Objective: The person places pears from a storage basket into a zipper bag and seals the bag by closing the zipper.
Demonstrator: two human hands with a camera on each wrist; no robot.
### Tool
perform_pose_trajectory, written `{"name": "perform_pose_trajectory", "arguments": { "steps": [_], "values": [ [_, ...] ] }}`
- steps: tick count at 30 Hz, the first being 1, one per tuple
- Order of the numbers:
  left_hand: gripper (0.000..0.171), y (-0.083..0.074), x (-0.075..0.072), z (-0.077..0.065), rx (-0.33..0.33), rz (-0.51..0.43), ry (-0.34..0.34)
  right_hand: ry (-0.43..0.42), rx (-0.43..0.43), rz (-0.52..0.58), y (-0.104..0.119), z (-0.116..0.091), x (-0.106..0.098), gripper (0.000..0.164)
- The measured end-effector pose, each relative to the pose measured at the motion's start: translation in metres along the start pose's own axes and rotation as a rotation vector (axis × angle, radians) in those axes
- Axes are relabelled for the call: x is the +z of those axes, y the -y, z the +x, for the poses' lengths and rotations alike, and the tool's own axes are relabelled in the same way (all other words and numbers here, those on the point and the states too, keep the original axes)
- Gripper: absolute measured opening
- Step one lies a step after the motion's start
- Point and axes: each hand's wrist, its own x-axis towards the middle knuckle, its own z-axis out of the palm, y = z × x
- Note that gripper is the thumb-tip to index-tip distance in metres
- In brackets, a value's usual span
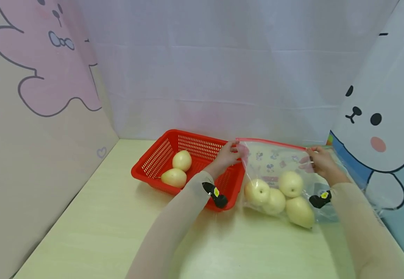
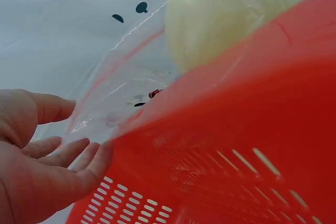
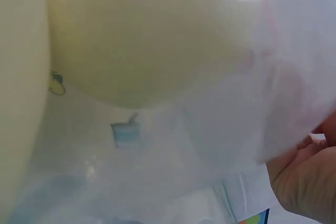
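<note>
A clear printed zip bag (image 1: pixel 269 164) with a red zip edge stands on the table, with several pale yellow pears (image 1: pixel 300 212) bunched at its bottom. My left hand (image 1: pixel 227 155) is at the zip's left corner. In the left wrist view, the thumb and fingers of that hand (image 2: pixel 58 156) stand apart around the bag's edge. My right hand (image 1: pixel 322 162) pinches the zip's right corner; in the right wrist view the bag hides its fingertips. Left of the bag, a red basket (image 1: pixel 142 173) holds two pears (image 1: pixel 174 178), and my left forearm crosses over its right side.
More clear plastic (image 1: pixel 356 186) lies behind the bag on the right. A pale curtain (image 1: pixel 202 77) hangs behind the table (image 1: pixel 93 224), and printed cartoon walls (image 1: pixel 369 128) flank both sides. Black wrist devices (image 1: pixel 219 198) are strapped over both sleeves.
</note>
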Motion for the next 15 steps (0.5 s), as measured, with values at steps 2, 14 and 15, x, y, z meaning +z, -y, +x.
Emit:
{"name": "perform_pose_trajectory", "arguments": {
  "steps": [2,14,15],
  "values": [
    [0.058,0.002,-0.001,0.002,-0.011,0.024,0.006,0.011,0.022,0.007,-0.001,0.003,0.000,0.021],
    [0.052,0.003,-0.004,0.000,-0.104,0.144,0.095,0.045,0.050,-0.043,-0.010,0.009,-0.003,0.031],
    [0.053,0.002,-0.004,0.000,-0.116,0.149,0.100,0.033,0.048,-0.079,-0.011,0.009,-0.004,0.036]
  ]
}}
